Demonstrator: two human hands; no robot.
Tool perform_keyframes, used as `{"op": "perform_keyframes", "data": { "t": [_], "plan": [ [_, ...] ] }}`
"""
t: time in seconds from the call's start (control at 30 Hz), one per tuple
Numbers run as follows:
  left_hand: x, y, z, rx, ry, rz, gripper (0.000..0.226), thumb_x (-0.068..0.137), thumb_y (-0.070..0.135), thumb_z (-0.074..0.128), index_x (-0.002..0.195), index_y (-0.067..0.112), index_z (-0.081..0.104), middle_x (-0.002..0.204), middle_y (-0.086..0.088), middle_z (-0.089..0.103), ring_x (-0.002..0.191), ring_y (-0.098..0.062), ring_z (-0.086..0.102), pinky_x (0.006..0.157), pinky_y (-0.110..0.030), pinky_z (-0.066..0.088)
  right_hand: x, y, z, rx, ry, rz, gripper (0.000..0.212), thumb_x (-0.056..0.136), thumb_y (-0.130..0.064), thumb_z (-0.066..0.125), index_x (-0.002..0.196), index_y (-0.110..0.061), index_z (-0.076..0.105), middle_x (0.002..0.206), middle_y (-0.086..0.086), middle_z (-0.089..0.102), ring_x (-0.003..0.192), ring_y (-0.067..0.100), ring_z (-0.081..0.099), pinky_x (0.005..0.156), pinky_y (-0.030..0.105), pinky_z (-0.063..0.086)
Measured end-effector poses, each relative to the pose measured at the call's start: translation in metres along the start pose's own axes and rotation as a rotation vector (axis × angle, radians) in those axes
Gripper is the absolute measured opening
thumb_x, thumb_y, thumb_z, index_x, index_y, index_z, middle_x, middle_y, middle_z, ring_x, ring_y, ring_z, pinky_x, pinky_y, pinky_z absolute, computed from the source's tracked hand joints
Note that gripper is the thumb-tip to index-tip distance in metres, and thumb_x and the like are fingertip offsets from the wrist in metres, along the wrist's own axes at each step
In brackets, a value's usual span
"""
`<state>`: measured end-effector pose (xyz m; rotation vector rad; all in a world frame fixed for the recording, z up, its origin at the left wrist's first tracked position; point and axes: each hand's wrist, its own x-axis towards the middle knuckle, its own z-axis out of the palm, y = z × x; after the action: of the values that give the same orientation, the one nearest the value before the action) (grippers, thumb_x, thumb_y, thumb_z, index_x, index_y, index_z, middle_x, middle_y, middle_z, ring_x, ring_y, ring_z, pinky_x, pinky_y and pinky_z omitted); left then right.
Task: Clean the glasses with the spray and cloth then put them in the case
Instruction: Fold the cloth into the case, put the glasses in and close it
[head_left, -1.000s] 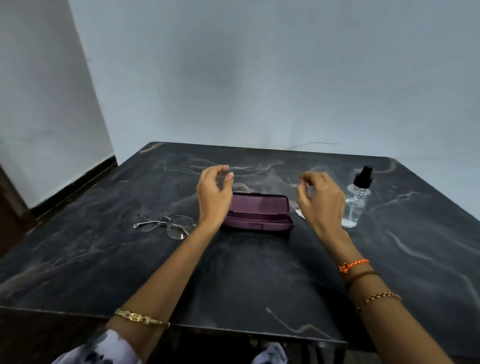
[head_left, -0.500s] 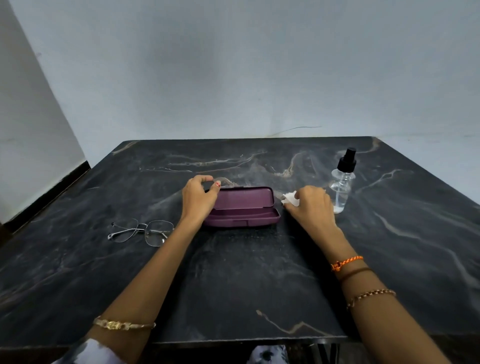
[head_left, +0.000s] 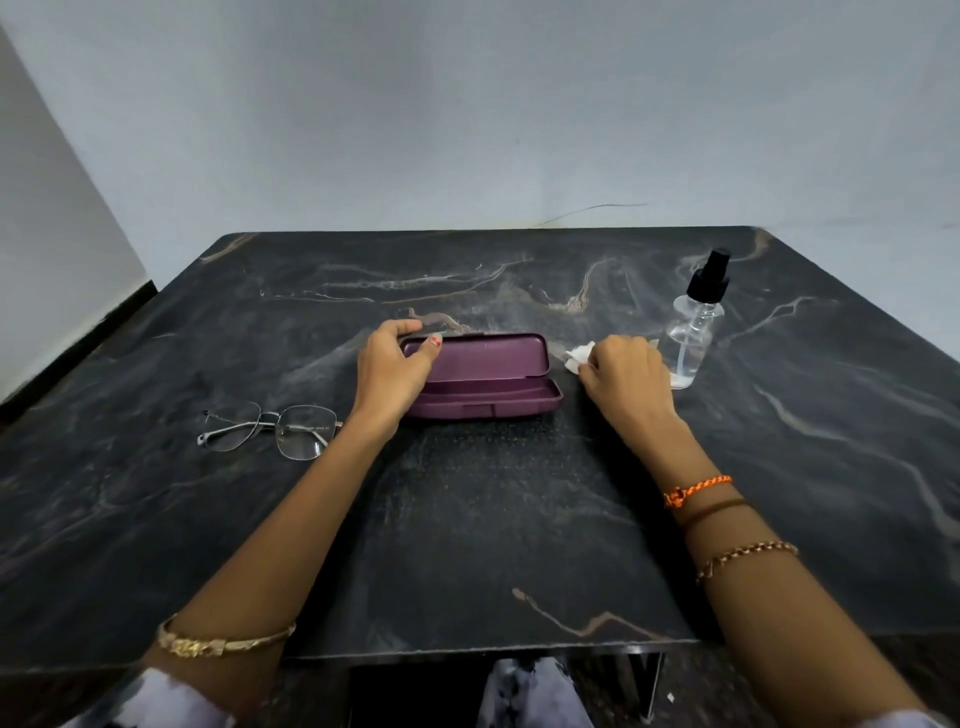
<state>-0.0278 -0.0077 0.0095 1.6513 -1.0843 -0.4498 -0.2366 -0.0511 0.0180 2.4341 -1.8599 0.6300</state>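
Your left hand (head_left: 392, 371) grips the open case (head_left: 485, 376) lid, right hand (head_left: 626, 379) pinches the soft cloth (head_left: 577, 357); lift the fragile, light glasses (head_left: 272, 431), frame's left, by the bridge.

There is 1 view, from a camera on the person's head. It looks forward and down at the dark table (head_left: 467, 545), close up. A pale wall (head_left: 467, 104) fills the upper frame.

Your right hand (head_left: 626, 382) covers most of the white cloth (head_left: 577, 357), your left hand (head_left: 392, 371) hides the left end of the open case (head_left: 485, 376), and the far temple tip of the glasses (head_left: 272, 428) is too small to read.
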Motion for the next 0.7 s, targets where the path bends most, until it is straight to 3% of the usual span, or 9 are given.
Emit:
{"op": "perform_keyframes", "data": {
  "t": [0.07,0.2,0.33,0.43,0.6,0.7],
  "plan": [
    [-0.001,0.001,-0.001,-0.007,0.003,-0.006,0.036,0.085,0.021,0.060,0.118,0.009,0.052,0.125,-0.009,0.055,0.109,-0.013,0.049,0.093,-0.029,0.042,0.000,0.000,0.000,-0.005,0.013,-0.010,0.015,0.083,0.000,0.048,0.071,0.007,0.052,0.087,0.027,0.060,0.080,0.042,0.055,0.058,0.035,0.030],
    [-0.003,0.004,-0.003,0.001,0.038,0.017,0.032,0.085,0.020,0.060,0.115,0.010,0.053,0.124,-0.008,0.055,0.111,-0.016,0.050,0.093,-0.030,0.042,-0.002,0.001,-0.001,0.001,0.045,-0.006,0.037,0.085,-0.002,0.046,0.053,-0.004,0.026,0.077,0.022,0.050,0.073,0.038,0.051,0.056,0.036,0.026],
    [-0.006,0.008,-0.002,0.058,0.082,0.084,0.029,0.086,0.021,0.058,0.113,0.011,0.054,0.124,-0.007,0.054,0.113,-0.020,0.049,0.093,-0.032,0.040,0.000,0.002,-0.001,0.104,0.178,-0.008,0.020,0.090,-0.010,0.046,0.076,0.004,0.053,0.088,0.021,0.057,0.080,0.037,0.053,0.058,0.034,0.029],
    [-0.010,0.012,-0.002,0.064,0.124,0.157,0.026,0.085,0.020,0.059,0.110,0.012,0.056,0.122,-0.006,0.053,0.114,-0.020,0.046,0.093,-0.031,0.037,-0.002,0.000,-0.003,0.165,0.329,-0.056,0.021,0.091,-0.017,0.050,0.090,0.002,0.060,0.094,0.018,0.063,0.086,0.033,0.057,0.058,0.032,0.033],
    [-0.016,0.021,-0.002,-0.067,0.152,0.294,0.021,0.084,0.018,0.060,0.105,0.016,0.057,0.108,0.006,0.052,0.101,-0.009,0.048,0.081,-0.014,0.037,-0.009,-0.011,-0.005,0.412,0.462,-0.109,0.014,0.087,-0.019,0.059,0.087,-0.007,0.066,0.088,0.010,0.068,0.068,0.016,0.057,0.054,0.025,0.039],
    [-0.018,0.024,-0.002,-0.254,0.051,0.282,0.011,0.086,0.017,0.058,0.097,0.016,0.061,0.091,0.006,0.062,0.084,-0.005,0.056,0.069,-0.006,0.043,-0.012,-0.023,-0.007,0.615,0.453,-0.107,0.010,0.086,-0.019,0.062,0.086,-0.010,0.067,0.082,0.003,0.065,0.067,0.010,0.055,0.056,0.023,0.044]
  ]
}}
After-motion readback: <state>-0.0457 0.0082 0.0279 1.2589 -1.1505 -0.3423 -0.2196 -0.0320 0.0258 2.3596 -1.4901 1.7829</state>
